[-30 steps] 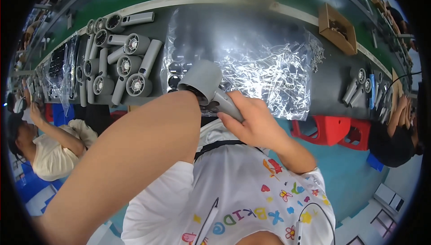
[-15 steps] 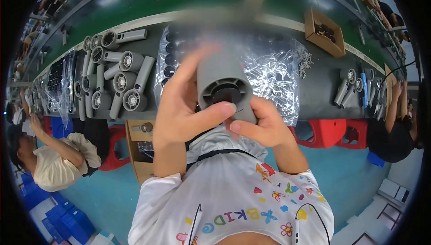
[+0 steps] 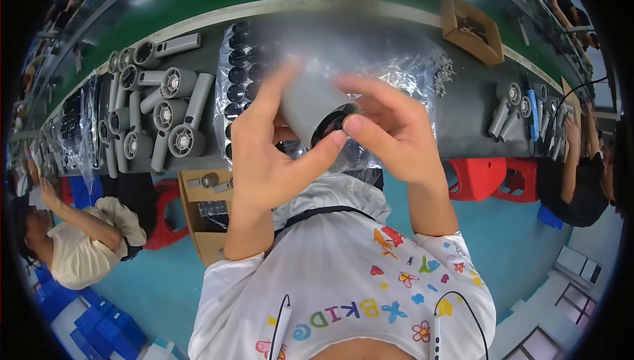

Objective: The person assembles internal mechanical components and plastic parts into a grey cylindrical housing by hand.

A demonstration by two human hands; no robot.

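Observation:
A grey handheld fan [image 3: 305, 104] with a round housing is held up in front of my body, its open end tilted toward me and to the right. My left hand [image 3: 259, 152] wraps the housing from the left, its thumb at the rim. From the other side my right hand [image 3: 403, 137] closes on the fan, with its thumb pressing near a black round part [image 3: 330, 122] inside the opening. Both thumb tips almost meet there. The fan's far side is blurred, and its handle cannot be made out.
Several grey handheld fans [image 3: 170, 112] lie at the left of the dark table. Black round parts [image 3: 236, 58] in clear plastic sit behind my hands. Small pale pieces [image 3: 444, 73] and a cardboard box [image 3: 472, 30] are at right. Red stools [image 3: 477, 178] and co-workers flank me.
The fan has tilted, its opening swinging to face more to the right. My right hand has moved up from below the housing to its rim, thumb now at the black part.

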